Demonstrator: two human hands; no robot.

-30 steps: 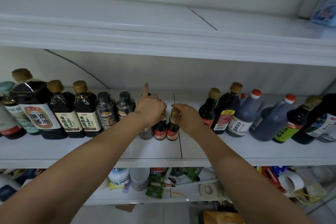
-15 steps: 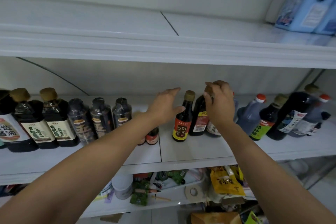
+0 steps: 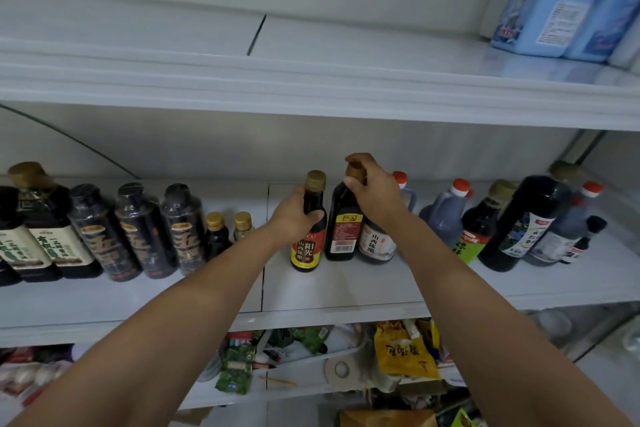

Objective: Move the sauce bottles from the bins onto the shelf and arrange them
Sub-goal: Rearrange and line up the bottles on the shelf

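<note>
- One red-labelled vinegar bottle (image 3: 306, 250) stands upright on the white shelf (image 3: 346, 288), left grip (image 3: 294, 215) wrapped round its shoulder.
- Just beside it, right grip (image 3: 375, 194) pinches the cap of a dark bottle (image 3: 344, 229), also on the shelf.

**What I Can't Make Out**

My right hand (image 3: 375, 194) covers most of the cap of the yellow-labelled bottle (image 3: 344, 232). My left hand (image 3: 294, 215) hides the shoulder of the red-labelled bottle (image 3: 308, 250). My right forearm (image 3: 450, 270) masks part of the white-labelled jug (image 3: 375, 243). The blue jugs (image 3: 554, 0) run off the top edge, and the leftmost bottle (image 3: 7, 211) off the left.
</note>
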